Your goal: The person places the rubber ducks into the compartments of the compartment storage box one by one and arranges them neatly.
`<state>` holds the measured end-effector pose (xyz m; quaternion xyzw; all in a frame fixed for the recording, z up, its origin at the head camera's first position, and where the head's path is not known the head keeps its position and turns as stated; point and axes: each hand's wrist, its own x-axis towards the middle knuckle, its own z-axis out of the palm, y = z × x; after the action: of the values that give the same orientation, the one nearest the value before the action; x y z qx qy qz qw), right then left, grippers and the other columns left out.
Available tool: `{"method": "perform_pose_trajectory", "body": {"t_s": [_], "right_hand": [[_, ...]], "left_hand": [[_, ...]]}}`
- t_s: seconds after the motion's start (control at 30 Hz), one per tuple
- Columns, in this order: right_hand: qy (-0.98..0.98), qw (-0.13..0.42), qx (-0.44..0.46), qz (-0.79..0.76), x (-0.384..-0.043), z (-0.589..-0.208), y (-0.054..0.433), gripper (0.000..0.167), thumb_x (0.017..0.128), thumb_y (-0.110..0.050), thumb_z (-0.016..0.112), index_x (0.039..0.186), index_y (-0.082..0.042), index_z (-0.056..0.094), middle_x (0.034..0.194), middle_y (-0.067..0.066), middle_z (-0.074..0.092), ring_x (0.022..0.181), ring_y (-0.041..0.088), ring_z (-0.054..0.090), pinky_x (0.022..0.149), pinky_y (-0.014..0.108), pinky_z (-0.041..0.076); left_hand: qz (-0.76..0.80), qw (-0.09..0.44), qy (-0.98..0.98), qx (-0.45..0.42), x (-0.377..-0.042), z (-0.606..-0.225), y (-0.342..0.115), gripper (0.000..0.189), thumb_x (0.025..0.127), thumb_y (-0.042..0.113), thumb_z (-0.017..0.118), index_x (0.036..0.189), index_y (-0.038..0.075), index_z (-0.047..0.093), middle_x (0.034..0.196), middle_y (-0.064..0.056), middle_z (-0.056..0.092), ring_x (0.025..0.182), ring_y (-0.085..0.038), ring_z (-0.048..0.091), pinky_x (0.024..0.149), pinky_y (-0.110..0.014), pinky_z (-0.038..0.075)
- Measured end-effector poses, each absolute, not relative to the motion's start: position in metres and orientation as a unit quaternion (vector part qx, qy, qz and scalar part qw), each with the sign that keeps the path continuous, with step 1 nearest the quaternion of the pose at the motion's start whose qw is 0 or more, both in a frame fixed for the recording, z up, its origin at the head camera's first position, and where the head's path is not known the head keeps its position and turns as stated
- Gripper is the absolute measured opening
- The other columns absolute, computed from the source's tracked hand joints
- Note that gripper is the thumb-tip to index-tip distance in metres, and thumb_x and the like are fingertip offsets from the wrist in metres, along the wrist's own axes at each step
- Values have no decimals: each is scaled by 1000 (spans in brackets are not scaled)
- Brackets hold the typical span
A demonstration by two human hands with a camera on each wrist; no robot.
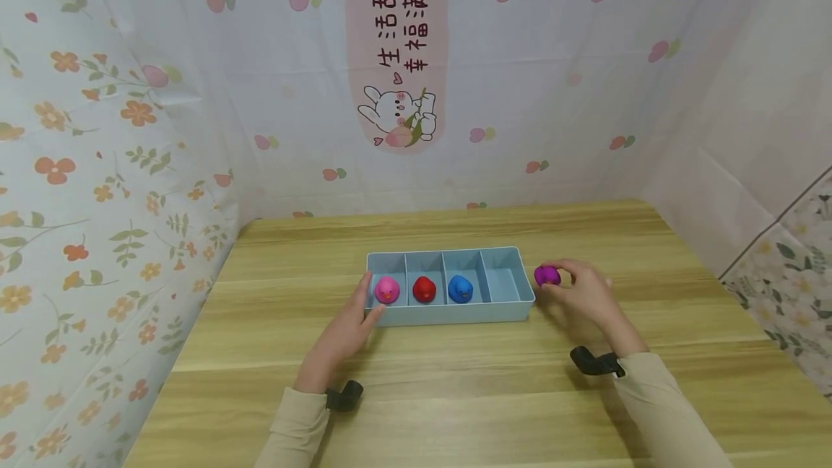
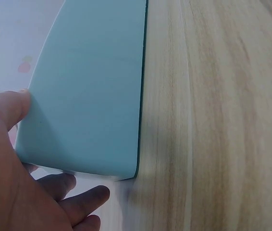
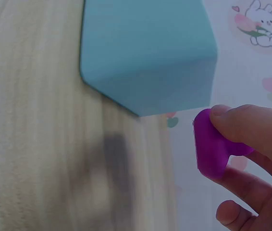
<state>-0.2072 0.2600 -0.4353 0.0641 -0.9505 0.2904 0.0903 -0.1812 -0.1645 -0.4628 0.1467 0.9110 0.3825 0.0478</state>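
Observation:
A light blue divided box (image 1: pixel 448 314) sits on the table, its compartments in one row. From left to right, the first three hold a pink rubber duck (image 1: pixel 386 290), a red rubber duck (image 1: pixel 425 289) and a blue rubber duck (image 1: pixel 460 289); the rightmost shows a bare floor. My left hand (image 1: pixel 344 331) holds the box's left front corner, thumb at the front rim and fingers along the end wall. Just beyond the right end, my right hand (image 1: pixel 588 296) pinches a purple rubber duck (image 3: pixel 213 144) between thumb and fingers, raised above the table in the right wrist view.
The wood-grain table (image 1: pixel 448 396) extends around the box. A patterned cloth (image 1: pixel 286 92) hangs behind it, with floral cloth (image 1: pixel 117 201) along the left side. Each wrist carries a black camera mount, such as the right mount (image 1: pixel 594 362).

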Motion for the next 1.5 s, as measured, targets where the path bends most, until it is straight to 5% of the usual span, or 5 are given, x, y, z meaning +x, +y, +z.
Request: {"method": "perform_pose_trajectory", "body": {"t_s": [0.43,0.87,1.5], "right_hand": [[-948,89,94,291,-217,-416,243,37,82,-23,74,116,-8,66,115,18,66,94,39,56,74,39,36],[-946,79,135,283,-227,-415,215,32,78,-20,77,108,-13,68,107,12,69,89,34,50,73,45,23],[-973,3,172,153,-240,-436,197,30,73,-18,80,100,-19,68,91,2,71,87,28,48,69,44,23]], "left_hand": [[384,55,911,141,-181,-460,-165,73,101,33,46,154,6,4,160,-16,13,145,-35,20,117,-50,20],[386,60,910,141,-182,-461,-166,73,101,35,46,154,7,4,160,-14,12,146,-33,19,117,-49,20],[380,60,913,138,-182,-462,-164,74,101,35,46,154,8,4,161,-12,11,146,-31,17,118,-47,19]]}}
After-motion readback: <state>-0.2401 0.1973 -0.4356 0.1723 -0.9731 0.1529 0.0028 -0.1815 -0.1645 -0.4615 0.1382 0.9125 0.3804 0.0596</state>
